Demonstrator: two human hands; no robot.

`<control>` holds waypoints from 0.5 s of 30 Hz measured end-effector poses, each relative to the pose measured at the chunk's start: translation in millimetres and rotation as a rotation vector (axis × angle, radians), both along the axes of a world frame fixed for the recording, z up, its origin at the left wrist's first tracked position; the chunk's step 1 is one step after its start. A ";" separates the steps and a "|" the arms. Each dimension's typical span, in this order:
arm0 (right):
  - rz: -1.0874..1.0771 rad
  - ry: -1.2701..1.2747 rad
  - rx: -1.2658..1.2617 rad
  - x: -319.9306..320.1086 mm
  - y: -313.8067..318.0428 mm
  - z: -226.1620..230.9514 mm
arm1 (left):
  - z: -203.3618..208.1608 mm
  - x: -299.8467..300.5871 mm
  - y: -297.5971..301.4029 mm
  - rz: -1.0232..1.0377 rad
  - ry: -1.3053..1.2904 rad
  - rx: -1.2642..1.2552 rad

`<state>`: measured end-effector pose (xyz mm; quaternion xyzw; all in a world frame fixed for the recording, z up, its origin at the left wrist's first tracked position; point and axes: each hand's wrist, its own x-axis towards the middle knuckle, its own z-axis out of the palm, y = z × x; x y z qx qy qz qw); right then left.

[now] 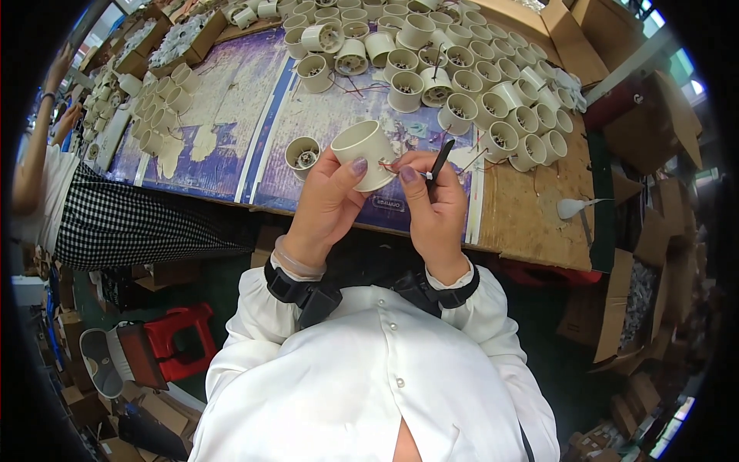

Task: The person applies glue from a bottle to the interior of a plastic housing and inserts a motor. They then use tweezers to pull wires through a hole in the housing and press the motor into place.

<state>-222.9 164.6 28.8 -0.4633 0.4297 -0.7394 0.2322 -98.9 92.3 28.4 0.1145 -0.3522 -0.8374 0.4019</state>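
My left hand (331, 202) is closed around a cream cylindrical housing (362, 146), tilted above the near edge of the table, thumb on its side. Short thin red wires (387, 165) come out of the housing's right side. At these wires my right hand (436, 208) has its thumb and forefinger pinched together. A slim black tool (441, 158) is also held in my right hand, sticking up between the fingers; its exact kind is not clear. Just left of my left hand, another cream housing (302, 156) stands upright on the table, with metal parts visible inside.
Many similar housings (458, 108) crowd the far and right side of the table (223, 146), several trailing red wires. A white nozzle bottle (573, 208) lies at the right. Another person (46, 154) stands at the left. A red stool (181, 343) and cardboard boxes (616, 308) flank me.
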 end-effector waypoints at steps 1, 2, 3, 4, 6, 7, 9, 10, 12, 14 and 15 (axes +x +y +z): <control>-0.008 -0.020 0.003 0.8 -2.5 -2.8 | -0.8 -0.4 -2.1 -0.041 0.038 0.034; -0.015 -0.039 0.005 0.6 -4.9 -3.8 | 0.5 -1.2 -4.0 -0.042 0.039 0.032; -0.015 -0.040 0.009 0.8 -3.9 -4.3 | 2.6 -1.1 -2.4 -0.025 0.011 0.017; 0.014 -0.028 0.039 0.4 -3.0 -3.8 | 5.3 -1.3 -1.2 -0.008 -0.017 0.001; 0.074 -0.002 0.092 -0.8 -2.3 -1.3 | 6.8 -1.3 -0.2 0.013 -0.044 -0.020; 0.078 0.001 0.087 -1.3 -0.6 -0.2 | 5.7 -0.8 0.8 0.013 -0.063 -0.043; 0.077 0.096 0.124 -3.1 5.1 0.7 | 4.5 -0.4 -0.6 0.023 -0.092 -0.124; 0.071 0.150 0.124 -6.5 3.1 0.4 | 0.4 -3.0 -2.1 0.033 -0.079 -0.164; 0.049 0.143 0.120 -5.0 4.6 -4.1 | -10.0 -2.6 0.4 0.025 -0.023 -0.043; 0.062 0.108 0.093 2.5 3.7 -6.5 | -8.5 6.6 -1.9 -0.002 -0.052 -0.036; 0.061 0.123 0.055 3.7 5.1 -5.7 | -4.2 7.4 -1.3 0.002 -0.038 -0.074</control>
